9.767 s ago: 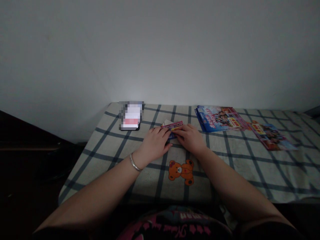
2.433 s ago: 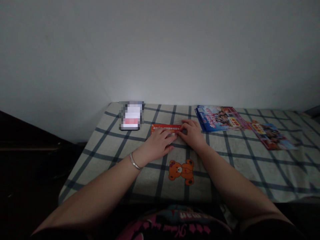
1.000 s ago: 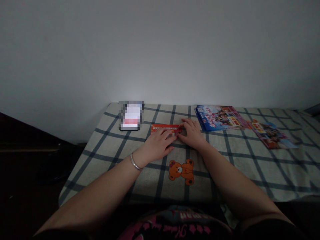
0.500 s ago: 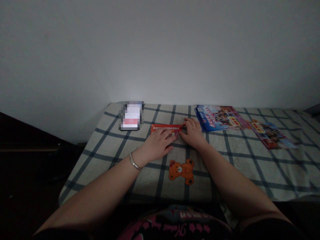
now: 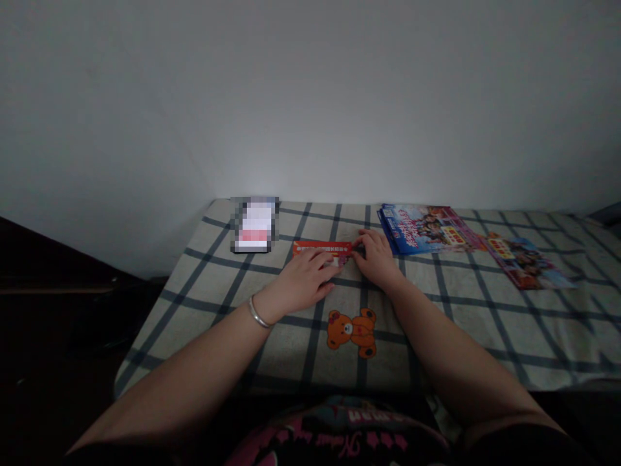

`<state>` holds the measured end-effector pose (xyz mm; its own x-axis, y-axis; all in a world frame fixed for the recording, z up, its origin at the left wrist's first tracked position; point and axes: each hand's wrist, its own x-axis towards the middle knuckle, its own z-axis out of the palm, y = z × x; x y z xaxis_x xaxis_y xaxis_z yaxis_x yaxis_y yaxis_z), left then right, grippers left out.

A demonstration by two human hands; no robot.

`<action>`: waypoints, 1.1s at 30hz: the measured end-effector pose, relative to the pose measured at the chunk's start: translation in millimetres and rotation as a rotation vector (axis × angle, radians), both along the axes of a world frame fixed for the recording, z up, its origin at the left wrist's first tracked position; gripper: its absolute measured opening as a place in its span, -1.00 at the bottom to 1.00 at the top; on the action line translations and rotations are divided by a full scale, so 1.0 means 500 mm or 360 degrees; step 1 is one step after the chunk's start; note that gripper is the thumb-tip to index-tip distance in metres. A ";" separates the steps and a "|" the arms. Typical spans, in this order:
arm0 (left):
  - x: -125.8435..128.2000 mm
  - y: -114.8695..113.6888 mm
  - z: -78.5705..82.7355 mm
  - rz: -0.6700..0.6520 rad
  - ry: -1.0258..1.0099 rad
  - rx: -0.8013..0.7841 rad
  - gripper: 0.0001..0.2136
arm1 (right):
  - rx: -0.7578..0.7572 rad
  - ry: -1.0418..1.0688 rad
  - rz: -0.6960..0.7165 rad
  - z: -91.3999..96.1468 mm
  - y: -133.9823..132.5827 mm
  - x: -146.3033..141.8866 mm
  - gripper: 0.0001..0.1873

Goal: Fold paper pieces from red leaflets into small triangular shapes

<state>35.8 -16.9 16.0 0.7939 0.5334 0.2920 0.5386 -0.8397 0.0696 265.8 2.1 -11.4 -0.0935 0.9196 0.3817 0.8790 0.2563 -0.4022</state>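
A folded red leaflet (image 5: 320,248) lies flat on the checked cloth (image 5: 218,285) in front of me. My left hand (image 5: 301,279), with a silver bracelet on the wrist, rests palm down on the leaflet's near edge, fingers stretched out. My right hand (image 5: 377,257) presses its fingertips on the leaflet's right end, fingers flat and together. Neither hand lifts the paper.
A lit phone (image 5: 255,224) lies at the back left of the cloth. A stack of blue printed leaflets (image 5: 422,228) sits right of my right hand, and one more leaflet (image 5: 524,262) lies farther right. An orange bear print (image 5: 352,331) marks the cloth. A grey wall rises behind.
Earlier the hands held a smaller folded, multi-coloured shape; now the leaflet lies as a long red strip. Over the last second the right hand shifted slightly along its right end.
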 end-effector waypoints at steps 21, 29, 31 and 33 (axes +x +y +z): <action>-0.021 0.001 0.003 -0.0015 -0.0060 -0.0086 -0.67 | -0.0028 0.0246 0.0399 0.027 -0.014 0.004 -0.79; -0.033 0.028 -0.022 -0.0087 -0.0183 -0.0062 -0.56 | -0.0043 0.0317 0.0268 0.021 -0.014 0.005 -0.72; -0.035 0.030 -0.023 -0.0085 -0.0192 -0.0018 -0.57 | -0.0039 0.0302 0.0277 0.019 -0.013 0.006 -0.72; -0.035 0.026 -0.019 -0.0056 -0.0150 0.0032 -0.63 | -0.0031 0.0291 0.0286 0.018 -0.013 0.006 -0.72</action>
